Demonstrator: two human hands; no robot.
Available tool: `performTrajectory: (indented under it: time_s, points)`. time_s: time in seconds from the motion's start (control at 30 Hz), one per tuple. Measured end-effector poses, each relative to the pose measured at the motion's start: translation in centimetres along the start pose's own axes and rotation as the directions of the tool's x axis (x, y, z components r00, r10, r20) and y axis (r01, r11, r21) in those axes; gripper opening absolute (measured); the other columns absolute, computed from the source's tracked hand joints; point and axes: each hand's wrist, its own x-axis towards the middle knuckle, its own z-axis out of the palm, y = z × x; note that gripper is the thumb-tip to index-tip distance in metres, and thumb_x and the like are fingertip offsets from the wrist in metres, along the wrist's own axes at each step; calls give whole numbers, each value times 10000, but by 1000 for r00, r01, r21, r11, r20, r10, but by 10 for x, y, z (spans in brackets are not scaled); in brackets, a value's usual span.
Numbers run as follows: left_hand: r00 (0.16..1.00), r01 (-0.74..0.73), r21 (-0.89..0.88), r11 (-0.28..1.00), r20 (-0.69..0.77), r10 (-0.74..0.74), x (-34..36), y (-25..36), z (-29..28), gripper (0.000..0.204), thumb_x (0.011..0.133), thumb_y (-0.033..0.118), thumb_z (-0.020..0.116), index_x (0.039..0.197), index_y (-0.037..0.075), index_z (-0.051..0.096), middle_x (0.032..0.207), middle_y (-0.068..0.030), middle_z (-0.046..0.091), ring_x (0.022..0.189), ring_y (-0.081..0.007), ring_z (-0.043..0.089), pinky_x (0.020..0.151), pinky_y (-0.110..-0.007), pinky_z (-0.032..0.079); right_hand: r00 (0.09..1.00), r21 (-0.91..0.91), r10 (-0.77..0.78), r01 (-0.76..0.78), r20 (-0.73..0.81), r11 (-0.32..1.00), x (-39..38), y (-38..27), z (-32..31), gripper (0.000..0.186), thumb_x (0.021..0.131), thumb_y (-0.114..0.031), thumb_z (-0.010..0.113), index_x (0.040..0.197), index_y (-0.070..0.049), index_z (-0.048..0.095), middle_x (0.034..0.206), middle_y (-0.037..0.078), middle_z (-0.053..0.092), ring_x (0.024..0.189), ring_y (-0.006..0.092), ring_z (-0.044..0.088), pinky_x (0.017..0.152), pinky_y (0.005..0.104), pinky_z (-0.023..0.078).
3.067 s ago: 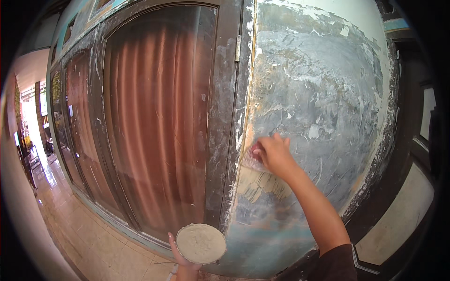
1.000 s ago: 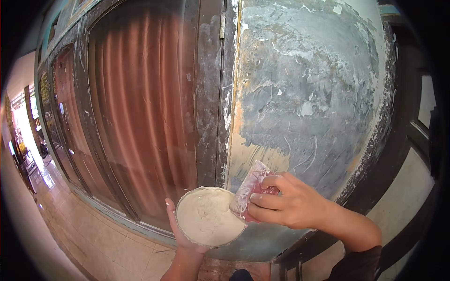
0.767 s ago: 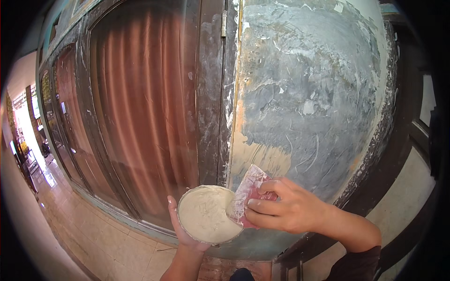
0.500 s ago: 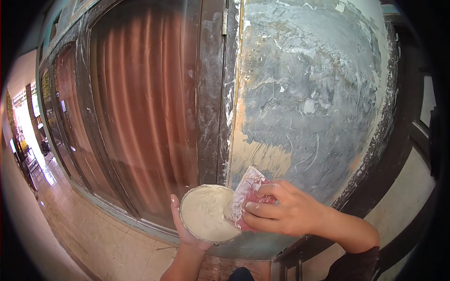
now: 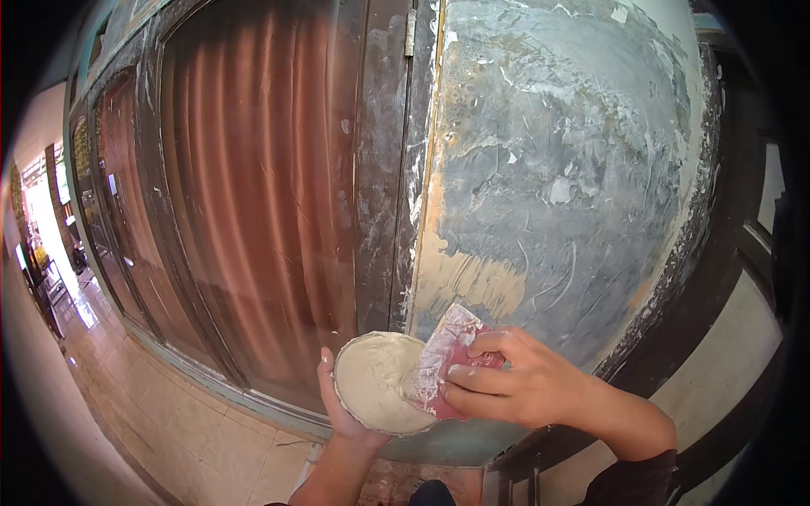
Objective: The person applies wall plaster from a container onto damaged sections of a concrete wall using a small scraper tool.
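Observation:
A round bowl (image 5: 339,400) filled with pale cream putty (image 5: 371,381) rests in my left hand (image 5: 349,424), whose thumb shows along the bowl's left rim. My right hand (image 5: 531,381) grips a red, flat putty scraper (image 5: 445,347), smeared with white across its face. The scraper's lower edge dips into the putty at the bowl's right side. Just beyond stands a grey, patchy wall (image 5: 548,169), with a fresh-looking beige putty patch (image 5: 468,282) low on its left part.
Left of the wall runs a dark wooden frame (image 5: 380,169) with a metal hinge (image 5: 411,34). A glass pane with a reddish-brown curtain (image 5: 261,194) behind it adjoins the frame. Dark wooden furniture or framing (image 5: 742,228) stands at the right. Below lies a tiled floor (image 5: 194,430).
The bowl and my left hand have shifted slightly right. My right hand and the scraper have moved a little too, the scraper staying in the putty at the bowl's right side.

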Motion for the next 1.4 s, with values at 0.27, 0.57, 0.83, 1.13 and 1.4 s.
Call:
performTrajectory:
  time_s: [0.27, 0.57, 0.83, 1.13, 1.4]
  points:
    - [999, 17, 89, 996, -50, -13, 5, -6, -9, 834, 1038, 703, 316, 1386, 0, 597, 1354, -208, 662, 1211, -356, 659, 1050, -489, 525, 999, -14, -17, 16, -35, 1000, 2, 0, 10, 292, 840, -282, 722, 1100, -148, 734, 1133, -14, 685, 1050, 244, 615, 784, 374, 481]
    - [998, 37, 96, 995, -44, -33, 11, -9, -19, 889, 1018, 749, 323, 1414, -5, 578, 1400, -214, 638, 1240, -363, 648, 1065, -501, 523, 997, -166, 67, -72, -37, 983, 2, 5, 7, 311, 816, -250, 691, 1112, -160, 720, 1051, -32, 660, 921, 193, 598, 690, 344, 438]
    - [989, 141, 59, 988, 25, -143, 7, -11, -25, 934, 997, 794, 287, 1494, 36, 515, 1466, -223, 576, 1287, -434, 609, 1048, -602, 524, 900, -282, 429, -432, -76, 857, 26, 64, -24, 274, 847, -120, 719, 1115, -99, 667, 1002, 50, 666, 950, 291, 565, 850, 442, 421]
    - [971, 191, -75, 979, 158, -177, -2, -6, -25, 943, 963, 833, 325, 1522, 92, 488, 1544, -234, 487, 1337, -515, 526, 1012, -776, 464, 659, -49, 724, -745, -206, 665, 15, 138, 24, 272, 918, -211, 771, 1095, -46, 645, 957, 146, 655, 1013, 331, 533, 918, 478, 357]
    - [998, 68, 5, 998, 15, -68, -9, 10, -40, 907, 944, 818, 408, 1538, 137, 485, 1604, -253, 404, 1363, -627, 420, 968, -918, 343, 635, -71, 758, -772, -148, 632, 2, 154, 62, 284, 918, -231, 756, 1105, -57, 632, 1084, 136, 682, 1082, 340, 525, 905, 502, 330]
